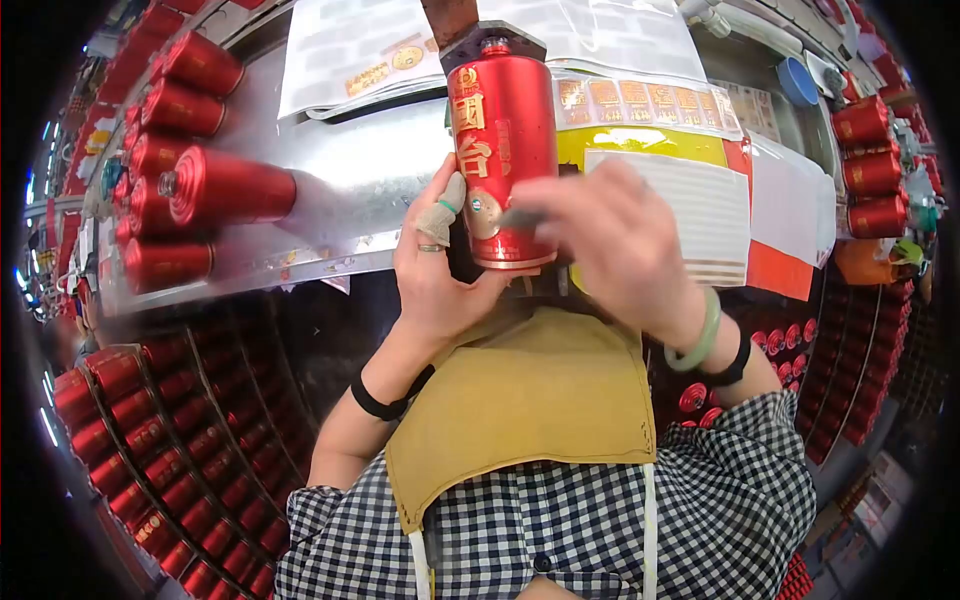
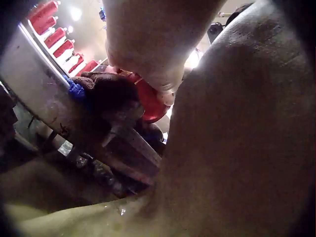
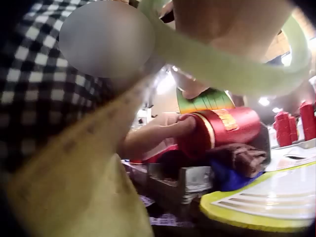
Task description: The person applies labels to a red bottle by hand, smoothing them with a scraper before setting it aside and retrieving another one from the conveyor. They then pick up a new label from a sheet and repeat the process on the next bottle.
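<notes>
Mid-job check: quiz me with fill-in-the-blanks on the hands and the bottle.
The left hand grips the gold-lettered cylindrical bottle, which is ___.
The right hand wears a pale green bangle on its ___.
A mustard cloth apron covers a black-and-white ___ shirt.
Missing: red; wrist; checked.

Spare red bottles lie stacked along the left edge of the metal surface. Label sheets spread across its far edge, with a blue roll near the far right corner.
</notes>
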`<state>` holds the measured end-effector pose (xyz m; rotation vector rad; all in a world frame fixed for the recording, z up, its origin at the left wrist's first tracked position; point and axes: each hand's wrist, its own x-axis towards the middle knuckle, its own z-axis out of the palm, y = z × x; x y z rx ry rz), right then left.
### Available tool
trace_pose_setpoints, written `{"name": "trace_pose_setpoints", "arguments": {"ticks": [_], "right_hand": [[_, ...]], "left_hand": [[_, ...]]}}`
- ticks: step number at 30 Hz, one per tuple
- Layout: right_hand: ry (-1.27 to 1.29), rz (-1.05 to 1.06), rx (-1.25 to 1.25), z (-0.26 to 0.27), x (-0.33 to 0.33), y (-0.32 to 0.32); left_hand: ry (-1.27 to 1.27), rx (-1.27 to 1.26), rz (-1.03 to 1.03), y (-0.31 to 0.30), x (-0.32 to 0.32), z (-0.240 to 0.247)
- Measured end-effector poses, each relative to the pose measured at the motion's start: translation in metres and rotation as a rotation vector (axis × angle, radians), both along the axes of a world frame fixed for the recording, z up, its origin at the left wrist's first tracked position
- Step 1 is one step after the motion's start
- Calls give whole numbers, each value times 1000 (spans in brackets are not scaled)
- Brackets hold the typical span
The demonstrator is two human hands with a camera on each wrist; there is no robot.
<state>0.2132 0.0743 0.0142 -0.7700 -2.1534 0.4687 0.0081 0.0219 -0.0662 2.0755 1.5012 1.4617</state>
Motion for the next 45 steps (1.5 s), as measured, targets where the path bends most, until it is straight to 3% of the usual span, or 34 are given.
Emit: {"name": "trace_pose_setpoints", "arguments": {"ticks": [3, 7, 9, 12, 13, 15, 19, 23, 28, 30, 33, 35, 36, 39, 42, 45], "right_hand": [[-33, -176, 383, -3, 10, 47], [-53, 332, 351, -15, 4, -1], [-53, 335, 190, -2, 3, -6], [37, -15, 197, 11, 20, 24], [67, -149, 193, 14, 23, 27], [101, -197, 313, 15, 24, 35], [52, -75, 367, 2, 20, 29], [-43, 177, 243, -13, 8, -10], [5, -96, 264, -13, 11, 35], [-38, -36, 462, -22, 13, 35], [-23, 275, 417, -27, 9, -12], [-25, 323, 297, -10, 15, -9], [-14, 191, 237, -3, 24, 2], [192, -201, 148, 0, 32, 21], [347, -269, 181, 5, 29, 28], [240, -255, 160, -2, 26, 25]], "left_hand": [[2, -3, -29, 1, -3, -1], [-86, -125, -54, -2, -5, -2], [-249, -291, -75, -4, -4, -4], [268, 83, 71, -4, 9, 28], [267, 83, 73, -1, 7, 23], [337, 188, 29, 4, 3, 12], [164, 169, 34, 3, 6, 15], [154, 158, 50, 1, 2, 9], [86, 142, 17, 1, 4, 9], [68, 122, 17, 0, 0, 3], [-7, 74, -6, -1, -1, -9], [-40, -19, -34, -4, 4, 0], [153, -3, -16, -6, 5, 9], [344, -42, -2, -9, 16, 27], [397, -43, 63, -7, 30, 26], [392, -36, 113, -7, 33, 25]]}}
